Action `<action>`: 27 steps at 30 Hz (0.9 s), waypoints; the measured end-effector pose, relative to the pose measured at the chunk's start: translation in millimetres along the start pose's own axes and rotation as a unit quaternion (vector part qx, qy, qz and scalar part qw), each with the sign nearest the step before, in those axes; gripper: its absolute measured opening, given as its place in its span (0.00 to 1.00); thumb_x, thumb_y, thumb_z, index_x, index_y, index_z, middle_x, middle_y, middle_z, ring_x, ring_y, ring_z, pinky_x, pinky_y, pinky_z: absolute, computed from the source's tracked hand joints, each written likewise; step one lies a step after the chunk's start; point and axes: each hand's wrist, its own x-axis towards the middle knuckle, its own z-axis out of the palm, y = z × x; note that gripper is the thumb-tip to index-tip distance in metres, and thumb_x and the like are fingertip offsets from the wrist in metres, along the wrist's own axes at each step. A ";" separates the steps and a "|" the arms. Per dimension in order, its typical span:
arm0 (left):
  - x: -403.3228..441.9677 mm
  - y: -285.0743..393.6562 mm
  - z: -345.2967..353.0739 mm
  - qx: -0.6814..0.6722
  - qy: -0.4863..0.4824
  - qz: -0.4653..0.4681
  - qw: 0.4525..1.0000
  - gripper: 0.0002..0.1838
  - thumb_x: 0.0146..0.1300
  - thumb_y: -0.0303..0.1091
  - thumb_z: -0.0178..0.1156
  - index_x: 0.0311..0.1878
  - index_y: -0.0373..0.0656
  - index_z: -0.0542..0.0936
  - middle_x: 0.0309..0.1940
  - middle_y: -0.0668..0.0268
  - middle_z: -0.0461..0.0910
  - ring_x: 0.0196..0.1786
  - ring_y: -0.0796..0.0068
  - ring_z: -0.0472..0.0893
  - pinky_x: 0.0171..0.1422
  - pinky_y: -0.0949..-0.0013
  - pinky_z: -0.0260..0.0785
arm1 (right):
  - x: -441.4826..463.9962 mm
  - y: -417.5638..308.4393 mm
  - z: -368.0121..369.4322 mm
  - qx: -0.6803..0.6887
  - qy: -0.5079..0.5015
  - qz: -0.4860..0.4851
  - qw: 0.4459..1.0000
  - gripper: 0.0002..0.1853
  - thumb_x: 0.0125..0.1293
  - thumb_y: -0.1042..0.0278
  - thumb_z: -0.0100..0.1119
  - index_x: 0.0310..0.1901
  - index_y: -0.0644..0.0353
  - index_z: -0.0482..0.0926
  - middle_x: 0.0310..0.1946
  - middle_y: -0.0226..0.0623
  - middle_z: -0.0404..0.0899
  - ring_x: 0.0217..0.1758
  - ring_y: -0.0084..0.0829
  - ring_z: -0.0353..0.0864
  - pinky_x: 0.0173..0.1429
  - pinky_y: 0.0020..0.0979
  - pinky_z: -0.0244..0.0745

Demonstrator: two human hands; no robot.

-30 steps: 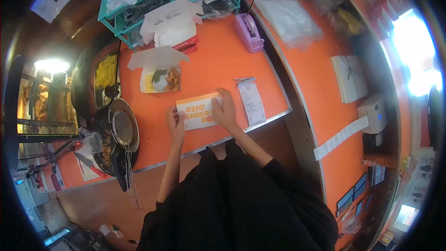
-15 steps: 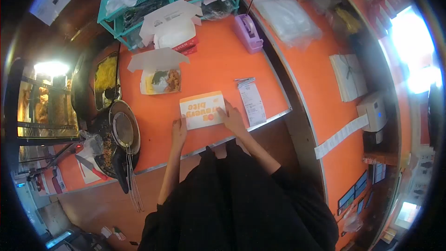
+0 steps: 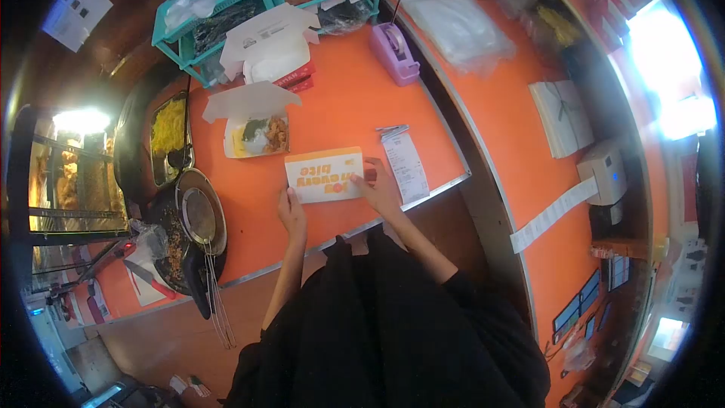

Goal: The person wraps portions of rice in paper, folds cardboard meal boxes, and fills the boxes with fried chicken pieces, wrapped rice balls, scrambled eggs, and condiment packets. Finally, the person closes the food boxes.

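Observation:
A closed white and orange printed box [image 3: 325, 175] lies between my hands near the counter's front edge. My left hand [image 3: 292, 211] touches its lower left corner, fingers pointing up. On its right side, my right hand [image 3: 377, 189] grips the box with the thumb on top. Behind it stands an open box [image 3: 257, 136] holding yellow, white, green and brown food, its lid raised. Right of my right hand lies a printed receipt [image 3: 406, 166] with a bit of foil-like material at its top.
White and red boxes [image 3: 278, 68] and teal baskets [image 3: 198, 19] stand at the back, with a purple tape dispenser [image 3: 394, 54] to their right. A pan [image 3: 170, 234], a strainer [image 3: 199, 211], a whisk [image 3: 217, 302] and a knife [image 3: 149, 278] are at left. A printer [image 3: 602, 174] sits far right.
The view has shifted slightly. The closed box has tilted a little between my hands, and my left hand has turned, its palm now showing more beside the lower left corner.

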 end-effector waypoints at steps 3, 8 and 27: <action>19.6 -52.5 -1.2 0.129 -0.027 0.001 0.991 0.17 0.69 0.34 0.47 0.52 0.32 0.75 0.37 0.53 0.74 0.46 0.59 0.71 0.53 0.60 0.65 | 4.3 8.2 2.8 -0.070 -0.036 0.095 0.992 0.29 0.57 0.57 0.67 0.54 0.64 0.67 0.39 0.48 0.78 0.41 0.36 0.82 0.44 0.36 0.78; 27.7 -26.1 -7.7 0.148 -0.050 0.051 0.986 0.18 0.68 0.34 0.48 0.55 0.33 0.73 0.44 0.49 0.71 0.52 0.57 0.69 0.57 0.59 0.62 | 19.1 24.0 11.3 -0.086 0.015 -0.045 0.995 0.26 0.58 0.59 0.62 0.54 0.65 0.68 0.44 0.52 0.73 0.49 0.44 0.73 0.51 0.42 0.70; 55.1 -20.0 20.0 -0.190 -0.071 0.028 0.979 0.09 0.71 0.35 0.49 0.40 0.40 0.73 0.36 0.64 0.72 0.45 0.71 0.70 0.53 0.67 0.62 | 57.5 45.7 46.7 0.005 0.012 -0.145 0.989 0.10 0.64 0.63 0.55 0.42 0.59 0.72 0.43 0.42 0.70 0.49 0.37 0.70 0.53 0.36 0.65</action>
